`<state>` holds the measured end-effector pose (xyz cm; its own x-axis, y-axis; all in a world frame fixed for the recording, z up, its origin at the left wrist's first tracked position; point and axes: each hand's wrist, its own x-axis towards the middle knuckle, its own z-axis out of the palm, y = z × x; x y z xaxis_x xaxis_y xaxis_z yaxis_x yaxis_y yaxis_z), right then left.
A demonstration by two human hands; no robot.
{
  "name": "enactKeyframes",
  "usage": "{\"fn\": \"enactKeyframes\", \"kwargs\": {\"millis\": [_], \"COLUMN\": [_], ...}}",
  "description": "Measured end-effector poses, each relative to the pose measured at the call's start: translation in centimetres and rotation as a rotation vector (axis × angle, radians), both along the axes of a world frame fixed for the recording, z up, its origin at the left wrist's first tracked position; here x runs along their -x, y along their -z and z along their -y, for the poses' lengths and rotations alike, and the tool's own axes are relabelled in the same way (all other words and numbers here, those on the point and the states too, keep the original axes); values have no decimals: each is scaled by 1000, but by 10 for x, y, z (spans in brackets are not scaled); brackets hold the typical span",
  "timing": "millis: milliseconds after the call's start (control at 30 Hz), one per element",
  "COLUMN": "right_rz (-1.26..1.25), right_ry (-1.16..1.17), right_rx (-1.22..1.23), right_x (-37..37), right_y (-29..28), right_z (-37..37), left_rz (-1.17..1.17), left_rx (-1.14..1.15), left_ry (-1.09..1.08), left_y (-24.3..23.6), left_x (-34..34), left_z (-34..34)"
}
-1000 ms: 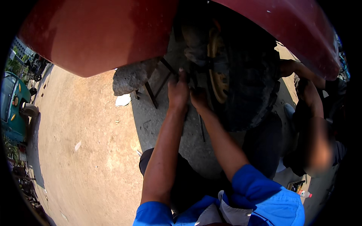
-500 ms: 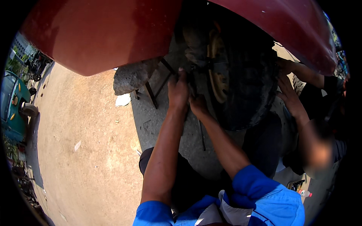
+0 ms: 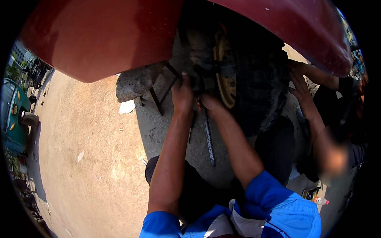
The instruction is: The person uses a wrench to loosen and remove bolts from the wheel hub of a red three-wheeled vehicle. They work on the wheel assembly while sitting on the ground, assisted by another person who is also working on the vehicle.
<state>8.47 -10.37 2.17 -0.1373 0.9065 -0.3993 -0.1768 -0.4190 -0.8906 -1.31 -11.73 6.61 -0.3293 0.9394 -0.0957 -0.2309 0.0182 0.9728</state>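
- The right hand [image 3: 211,103], a little blurred, is curled round the upper end of a long, straight, dark metal bar [image 3: 209,139]; the bar slants down below it, over the shaded grey concrete ground [image 3: 170,146];
- the left hand [image 3: 182,95], just beside it, has its thumb up and its fingers bent; I can't tell from here what it grips; a thin dark rod [image 3: 190,133] shows below it;
- to the right stands a chunky black rubber tyre [image 3: 262,87] on a dull yellow metal wheel rim [image 3: 227,87], under glossy dark-red bodywork [image 3: 103,39];
- left of the hands, a rough grey stone block [image 3: 133,84] sits by dark metal legs [image 3: 155,101];
- across the tyre, a co-worker's hand [image 3: 303,93] is up against its tread;
- far left, a teal vehicle [image 3: 15,119] stands in sunlight
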Motion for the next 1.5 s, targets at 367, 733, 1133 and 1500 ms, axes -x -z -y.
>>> {"fn": "enactKeyframes", "kwargs": {"millis": [367, 733, 1133, 1500], "right_rz": [741, 677, 160, 28], "right_ry": [133, 45, -42, -52], "right_rx": [-280, -183, 18, -4], "right_x": [14, 18, -4, -1], "right_y": [107, 112, 11, -24], "right_z": [-40, -10, 15, 25], "left_rz": [-27, -101, -127, -4], "left_rx": [44, 16, 36, 12], "left_ry": [10, 70, 71, 7], "left_y": [-2, 7, 10, -2], "left_x": [0, 8, 7, -3], "left_z": [1, 0, -4, 2]}}
